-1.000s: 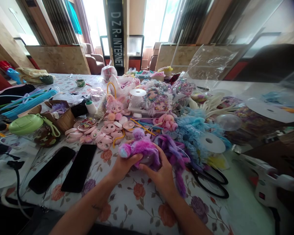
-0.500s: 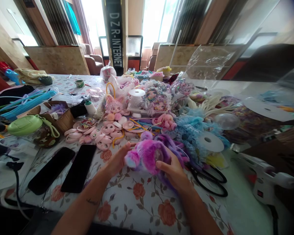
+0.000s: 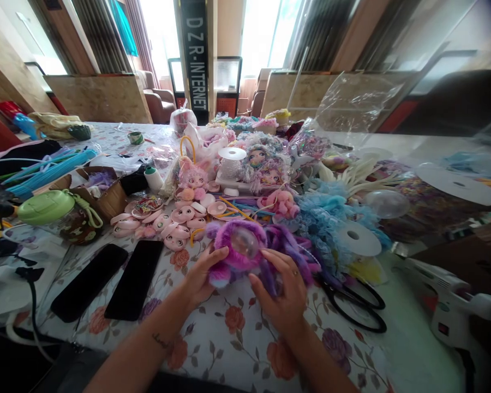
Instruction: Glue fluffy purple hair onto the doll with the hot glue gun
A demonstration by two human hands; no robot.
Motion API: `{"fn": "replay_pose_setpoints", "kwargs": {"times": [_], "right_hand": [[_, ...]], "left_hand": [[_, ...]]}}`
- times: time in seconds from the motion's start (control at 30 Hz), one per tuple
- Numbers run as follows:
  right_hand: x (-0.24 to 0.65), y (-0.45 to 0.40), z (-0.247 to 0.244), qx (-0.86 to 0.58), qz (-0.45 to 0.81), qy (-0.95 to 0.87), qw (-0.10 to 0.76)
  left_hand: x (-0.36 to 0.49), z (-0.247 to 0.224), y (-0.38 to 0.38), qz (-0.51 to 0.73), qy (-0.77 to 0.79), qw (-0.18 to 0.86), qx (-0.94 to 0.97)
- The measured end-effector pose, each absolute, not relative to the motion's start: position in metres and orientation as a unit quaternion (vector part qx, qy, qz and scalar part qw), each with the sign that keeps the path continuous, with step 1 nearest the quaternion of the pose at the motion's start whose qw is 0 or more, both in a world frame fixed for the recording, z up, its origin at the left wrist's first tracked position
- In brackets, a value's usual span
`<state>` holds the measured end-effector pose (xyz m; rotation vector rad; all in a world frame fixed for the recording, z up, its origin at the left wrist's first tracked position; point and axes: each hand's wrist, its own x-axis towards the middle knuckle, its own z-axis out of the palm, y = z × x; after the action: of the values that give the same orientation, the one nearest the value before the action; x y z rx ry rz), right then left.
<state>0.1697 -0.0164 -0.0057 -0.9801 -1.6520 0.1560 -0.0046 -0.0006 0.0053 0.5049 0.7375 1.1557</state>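
Note:
In my left hand [image 3: 202, 273] is a fuzzy pink-purple plush piece [image 3: 225, 240], gripped at its left side with the thumb on the front. A clear plastic dome [image 3: 245, 244] sits in its middle, facing up toward me, and a small round tuft with a pale blue tip hangs at its lower left. My right hand [image 3: 282, 289] is at the right edge, its fingertips touching or very near the fuzzy rim, thumb spread away from the fingers. Purple fuzzy strands [image 3: 288, 245] lie behind and beside the right hand. Black-handled scissors [image 3: 382, 305] rest to its right.
Pink doll faces [image 3: 175, 234] are heaped beyond my hands. Two black phones [image 3: 135, 281] lie left, near a green-lidded jar [image 3: 47, 207]. Blue ruffled trim [image 3: 323, 218] and a white spool [image 3: 358, 237] are at right, with a white glue gun [image 3: 445, 305] near the edge.
The plush piece has turned so its clear dome faces me, and it has shifted left. My left hand has closed on its side; my right hand has loosened from it.

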Motion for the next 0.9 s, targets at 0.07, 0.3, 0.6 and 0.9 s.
{"fn": "replay_pose_setpoints", "kwargs": {"times": [0.07,0.3,0.6,0.9], "right_hand": [[0.167,-0.016,-0.005,-0.416,0.095,-0.721,0.545],[0.166,-0.014,-0.011,-0.42,0.28,-0.698,0.508],[0.155,-0.015,-0.002,-0.478,0.409,-0.574,0.524],[0.147,-0.007,0.008,-0.49,0.467,-0.506,0.534]], "left_hand": [[-0.004,0.002,-0.002,0.525,0.333,0.752,0.216],[-0.011,-0.01,-0.009,0.482,0.321,0.792,0.194],[-0.002,0.001,-0.009,0.446,0.336,0.802,0.21],[0.002,0.007,-0.014,0.497,0.367,0.709,0.34]]}}
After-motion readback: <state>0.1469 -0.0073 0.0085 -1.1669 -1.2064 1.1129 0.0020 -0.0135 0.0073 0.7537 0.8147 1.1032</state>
